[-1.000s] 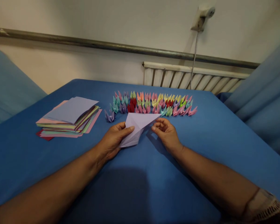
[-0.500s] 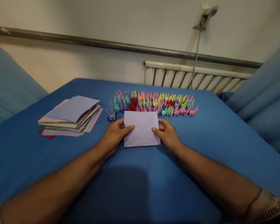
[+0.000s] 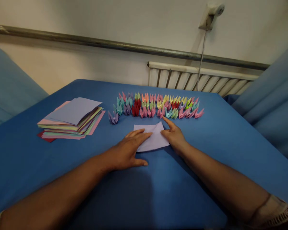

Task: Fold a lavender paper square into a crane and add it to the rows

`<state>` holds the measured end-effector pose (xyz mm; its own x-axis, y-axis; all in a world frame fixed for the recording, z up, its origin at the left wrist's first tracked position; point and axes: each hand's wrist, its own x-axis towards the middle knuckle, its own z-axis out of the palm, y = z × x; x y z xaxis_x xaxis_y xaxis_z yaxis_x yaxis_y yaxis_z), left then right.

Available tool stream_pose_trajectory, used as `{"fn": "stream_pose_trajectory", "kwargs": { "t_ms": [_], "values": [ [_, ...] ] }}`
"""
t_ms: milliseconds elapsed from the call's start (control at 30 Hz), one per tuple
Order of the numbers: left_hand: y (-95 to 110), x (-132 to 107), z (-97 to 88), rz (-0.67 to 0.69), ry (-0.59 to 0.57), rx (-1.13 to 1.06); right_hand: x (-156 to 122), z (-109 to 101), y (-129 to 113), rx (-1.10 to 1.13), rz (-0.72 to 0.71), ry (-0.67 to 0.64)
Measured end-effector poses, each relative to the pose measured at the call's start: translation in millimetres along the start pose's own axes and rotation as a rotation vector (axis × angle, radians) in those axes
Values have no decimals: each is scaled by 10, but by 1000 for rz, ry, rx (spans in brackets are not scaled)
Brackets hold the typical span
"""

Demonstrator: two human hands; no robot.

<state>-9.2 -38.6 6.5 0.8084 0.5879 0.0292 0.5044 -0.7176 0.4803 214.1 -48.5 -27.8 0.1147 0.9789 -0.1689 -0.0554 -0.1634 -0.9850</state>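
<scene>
From the head camera, you have a lavender sheet of paper (image 3: 155, 140) in front of you, lying near the middle of the blue cloth (image 3: 206, 140), between your two hands. Your left hand (image 3: 127, 151) is unclenched and laid over the sheet's left part, its fingers stretched across the paper and its thumb spread away toward you, off the near edge. Your right hand (image 3: 174, 137) is at the right edge: its thumb touches the paper and its index finger points forward past the far right corner. The remaining fingers are mostly hidden, so you cannot tell whether that hand pinches the edge. A crease or raised fold runs toward that far right corner.

Just beyond the sheet, small folded paper cranes (image 3: 160, 104) stand in rows, in pink, red, yellow, green, teal and purple. One purple crane (image 3: 113, 118) sits at the near left end. Well to your left is a stack of coloured paper (image 3: 73, 115), lavender on top, with a red corner (image 3: 48, 138) jutting from underneath. Behind the cloth's far edge are a white radiator (image 3: 194, 70) and a metal pipe (image 3: 124, 45) along the wall.
</scene>
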Motion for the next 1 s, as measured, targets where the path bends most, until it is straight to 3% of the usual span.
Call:
{"fn": "stream_pose_trajectory", "kwargs": {
  "t_ms": [167, 300, 367, 533, 633, 800, 1000],
  "values": [
    [-51, 38, 2, -77, 96, 23, 16, -42, -88, -105, 152, -37],
    [-129, 88, 8, -160, 165, -53, 59, -199, -132, -199, 261, -166],
    [-171, 105, 22, -208, 195, -126, 69, -302, -144, -292, 191, -237],
    [-147, 110, 20, -349, 266, -232, 5, -424, -142, -756, -316, -276],
    [-75, 100, -5, -370, 255, -213, -9, -395, -96, -827, -473, -349],
    [-87, 119, -18, -333, 192, -266, 80, -394, -21, -863, -444, -326],
    [-164, 137, -8, -462, 237, -76, 76, -373, -64, -1012, -399, -164]
  ]
}}
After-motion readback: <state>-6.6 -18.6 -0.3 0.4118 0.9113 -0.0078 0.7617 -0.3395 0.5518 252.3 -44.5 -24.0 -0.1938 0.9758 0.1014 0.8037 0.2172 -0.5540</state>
